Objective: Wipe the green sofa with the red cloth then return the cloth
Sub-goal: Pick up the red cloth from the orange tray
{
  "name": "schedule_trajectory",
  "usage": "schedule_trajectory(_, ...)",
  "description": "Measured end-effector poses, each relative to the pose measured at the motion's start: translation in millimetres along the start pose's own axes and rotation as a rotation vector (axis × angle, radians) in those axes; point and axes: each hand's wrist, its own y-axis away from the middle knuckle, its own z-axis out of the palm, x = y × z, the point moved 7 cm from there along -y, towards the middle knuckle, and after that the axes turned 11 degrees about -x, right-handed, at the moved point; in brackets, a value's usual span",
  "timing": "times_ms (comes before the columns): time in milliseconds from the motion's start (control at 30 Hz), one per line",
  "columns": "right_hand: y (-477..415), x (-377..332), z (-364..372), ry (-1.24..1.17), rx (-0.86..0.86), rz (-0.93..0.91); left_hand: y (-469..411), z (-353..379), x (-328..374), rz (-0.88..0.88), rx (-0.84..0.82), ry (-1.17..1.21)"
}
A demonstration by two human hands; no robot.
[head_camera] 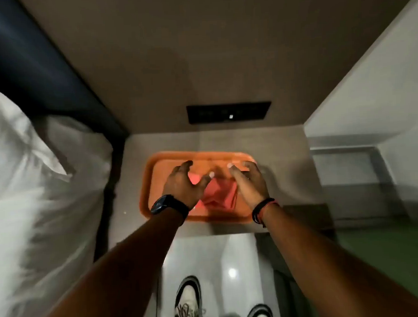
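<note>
A red cloth (pixel 220 193) lies crumpled in an orange tray (pixel 146 183) on a small grey bedside table. My left hand (pixel 184 184) hovers over the tray's left half with its fingers spread, a dark watch on the wrist. Over the tray's right half, my right hand (pixel 249 184) is spread too, with bands on the wrist. Both hands are just above the cloth and neither grips it. The green sofa (pixel 387 253) shows only as a green surface at the lower right.
A bed with white sheets and a pillow (pixel 34 172) fills the left side. A black switch panel (pixel 228 112) sits on the wall behind the table. A white ledge (pixel 370 116) stands at the right. My shoes (pixel 189 302) stand on glossy white floor below.
</note>
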Motion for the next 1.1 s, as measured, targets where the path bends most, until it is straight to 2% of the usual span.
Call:
schedule_trajectory(67,-27.1,28.6,9.8,0.060,0.068,0.021,-24.2,19.6,-34.1,-0.065,0.012,0.000)
schedule_trajectory(167,-59.1,79.5,25.1,0.163,0.125,0.177,-55.3,41.2,-91.3,-0.264,-0.007,0.022)
schedule_trajectory(300,-77.3,106.8,34.7,0.252,0.208,0.310,-79.6,51.7,-127.0,-0.447,-0.052,0.086)
schedule_trajectory(400,-89.6,116.2,37.4,0.125,0.186,0.352,-92.8,56.4,-136.8,-0.477,-0.085,0.078)
schedule_trajectory(467,-95.2,117.7,36.5,-0.036,0.143,0.301,-98.1,61.8,-138.9,-0.480,-0.123,0.100)
schedule_trajectory(567,-88.8,104.6,35.0,-0.156,0.066,0.183,-95.5,63.3,-133.4,-0.456,-0.168,0.121)
schedule_trajectory(667,-64.3,76.7,18.1,-0.274,0.012,0.049,-75.4,59.5,-92.6,-0.350,-0.125,0.271)
schedule_trajectory(767,-22.6,40.4,-19.1,-0.386,-0.002,-0.105,-47.4,58.1,-18.3,-0.165,-0.106,0.415)
schedule_trajectory(867,36.3,26.4,-87.1,-0.526,0.060,-0.195,-13.2,77.3,79.8,0.093,-0.158,0.324)
schedule_trajectory(967,109.6,41.3,-167.7,-0.728,0.134,-0.259,25.7,127.5,164.0,0.240,-0.315,0.298)
schedule_trajectory(1100,229.1,105.6,-281.7,-0.934,0.333,-0.392,111.4,234.1,269.6,0.456,-0.528,0.216)
